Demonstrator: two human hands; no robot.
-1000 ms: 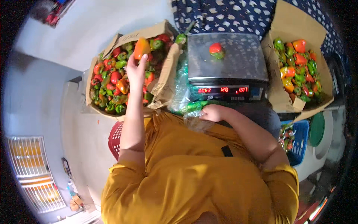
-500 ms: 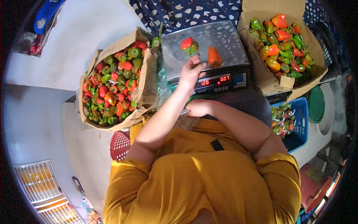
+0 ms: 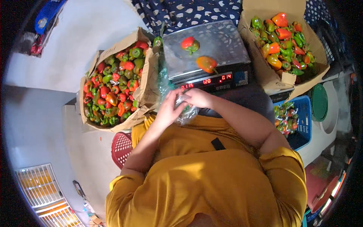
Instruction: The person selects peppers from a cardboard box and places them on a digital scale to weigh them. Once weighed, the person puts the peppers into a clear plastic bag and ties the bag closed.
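In front of my body, my left hand [image 3: 171, 107] and my right hand [image 3: 200, 98] meet, fingers closed on a clear plastic bag [image 3: 187, 115]. The bag hangs crumpled below my fingers; its contents, if any, I cannot make out. Just beyond my hands stands a digital scale [image 3: 229, 31] with a metal plate and a lit red display. Two peppers rest apart on that plate: a red and green pepper [image 3: 190, 44] farther back, and an orange pepper [image 3: 207, 64] lying at the front edge, its stem toward the display.
A cardboard box [image 3: 150, 72] full of red and green peppers stands left of the scale, another cardboard box [image 3: 308, 89] of peppers to its right. Bagged peppers sit in a blue crate [image 3: 303, 123] at right. A red perforated basket [image 3: 121, 148] is near my left arm.
My left hand has drawn back from the scale to the bag beside my right hand. The orange pepper has turned and lies nearer the plate's front edge; the display reading has changed.
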